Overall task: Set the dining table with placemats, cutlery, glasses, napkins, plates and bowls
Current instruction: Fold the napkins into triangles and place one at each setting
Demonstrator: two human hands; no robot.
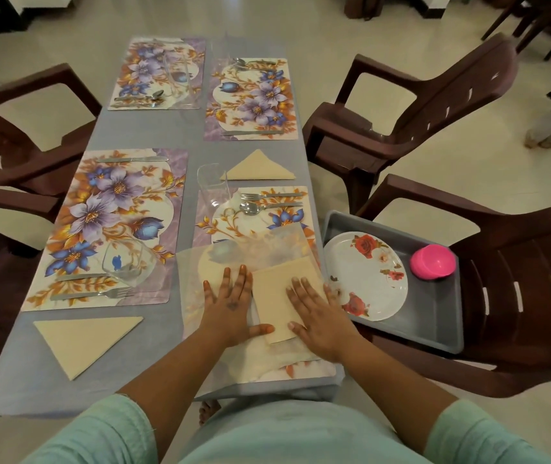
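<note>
Napkin (282, 301): on the floral placemat (301, 366) at the bench's near right corner | your left hand (230, 304) and right hand (317, 316) press it, fingers straight and slightly spread | soft, light, creases easily; lift by a folded edge | no readable writing

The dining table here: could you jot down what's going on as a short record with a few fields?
Activity: folding a beige napkin on the near right placemat
Left hand: flat, pressing the napkin
Right hand: flat, pressing the napkin
Folded napkins: two triangles
Placemats: four floral ones
Grey tray: on a chair, holds a rose-patterned plate and pink bowl
</note>
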